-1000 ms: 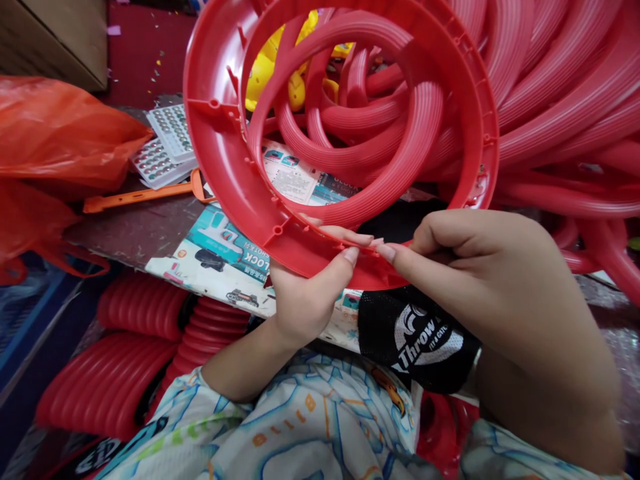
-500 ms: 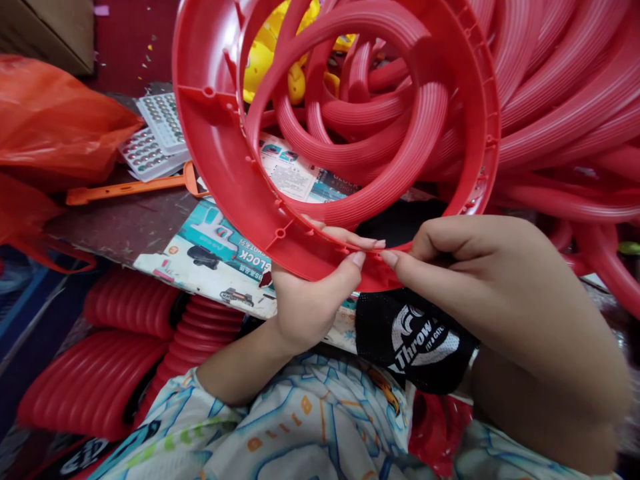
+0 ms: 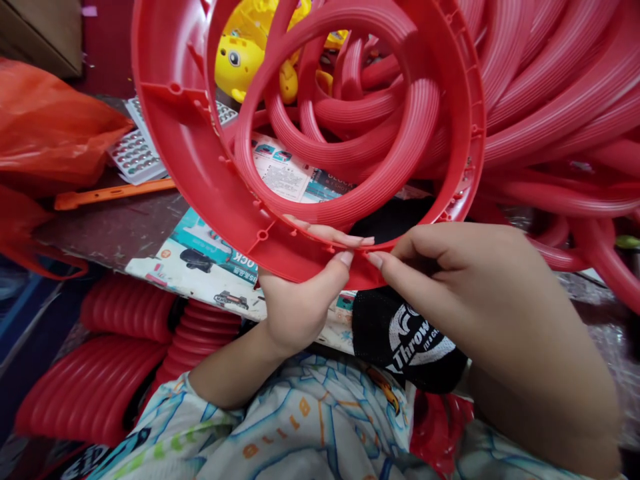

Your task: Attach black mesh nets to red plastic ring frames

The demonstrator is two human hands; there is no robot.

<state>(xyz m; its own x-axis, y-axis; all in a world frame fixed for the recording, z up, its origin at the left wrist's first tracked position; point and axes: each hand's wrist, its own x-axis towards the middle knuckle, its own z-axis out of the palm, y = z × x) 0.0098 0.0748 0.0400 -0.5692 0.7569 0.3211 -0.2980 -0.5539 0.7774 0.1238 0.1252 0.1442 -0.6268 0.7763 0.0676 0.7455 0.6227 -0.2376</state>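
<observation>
Since the earlier frames, the red ring (image 3: 200,167) has swung a little to the left, so more of the yellow toy (image 3: 240,63) now shows through its opening, while the orange strip (image 3: 113,193) on the bench has slid partly behind the ring's left wall.

One large ring is in hand, held upright and tilted, its top edge cut off by the frame. The left hand (image 3: 300,293) pinches the ring's near lower rim: thumb pressed on the near face, fingers (image 3: 340,237) wrapped over the inner edge. The right hand (image 3: 475,293) meets it just to the right, thumb and forefinger closed together on the same rim; whether a small part sits between them is too hidden to tell. The remaining right fingers are curled under and out of sight.

Behind and to the right lies a heap of red ribbed hoops (image 3: 560,107), overlapping too closely to count, running off the frame. At near left, three ribbed red pieces (image 3: 125,347) show below the bench. Two blister cards (image 3: 133,150) lie at far left, partly covered by the ring. One printed carton (image 3: 210,257) lies flat beneath the ring, one black mesh cloth (image 3: 405,333) under the right wrist, and one orange bag (image 3: 45,140) at the left edge, cut off.
</observation>
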